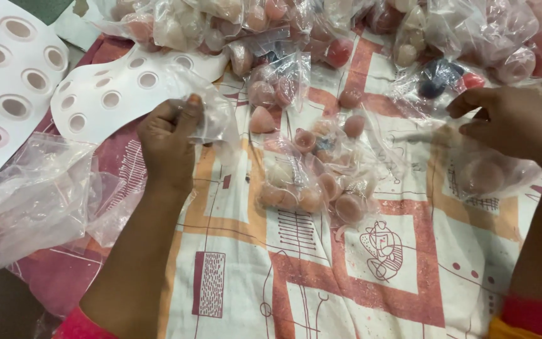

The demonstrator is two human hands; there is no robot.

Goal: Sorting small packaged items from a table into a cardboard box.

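Note:
My left hand (169, 139) pinches an empty clear plastic bag (216, 119) by its top edge, thumb up, above the patterned cloth (321, 276). My right hand (509, 122) at the right grips the mouth of another clear bag (487, 176) that holds a few pale pink cone-shaped pieces. Between the hands lies a pile of small clear bags (312, 182) filled with pink and peach cone pieces, and one loose pink cone (261, 120) rests on the cloth.
White cards with round holes (7, 69) lie at the upper left. Empty crumpled plastic bags (32, 194) sit at the left edge. Many more filled bags (409, 25) line the far side, one with dark blue and red pieces (446, 78).

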